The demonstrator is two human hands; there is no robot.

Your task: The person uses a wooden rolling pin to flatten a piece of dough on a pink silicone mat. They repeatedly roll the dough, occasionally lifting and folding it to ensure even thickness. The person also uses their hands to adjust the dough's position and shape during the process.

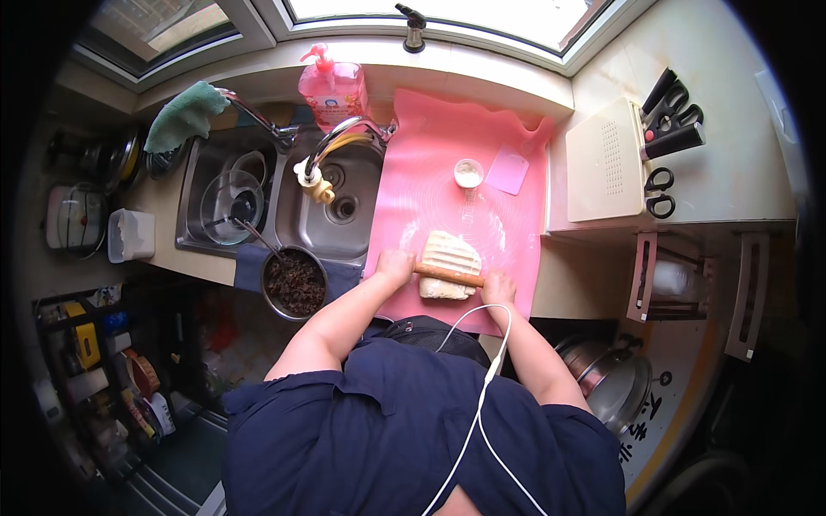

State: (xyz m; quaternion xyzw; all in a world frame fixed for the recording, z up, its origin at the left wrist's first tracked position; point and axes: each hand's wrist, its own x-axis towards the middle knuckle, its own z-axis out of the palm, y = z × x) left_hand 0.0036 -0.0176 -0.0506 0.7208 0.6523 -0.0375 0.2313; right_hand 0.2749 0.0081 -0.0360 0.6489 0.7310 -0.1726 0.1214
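A wooden rolling pin [450,275] lies across a slab of pale dough [453,251], toward its near end. My left hand [395,266] grips the pin's left end, and my right hand [499,287] grips the right end. Several parallel grooves run across the dough's upper side beyond the pin. Under the dough is a pink pastry mat [419,142] with printed rings and patches of white flour. Farther back on the mat stand a small cup of white powder [468,173] and a pink dough scraper [508,170].
Left of the mat is a double steel sink [310,232] with a faucet [335,135]. A steel bowl of dark crumbly filling [295,284] sits at the counter's front edge. A pink soap pump bottle [333,93] stands behind. At right is a knife block [606,161] with knives and scissors. A white cable [481,400] hangs over my front.
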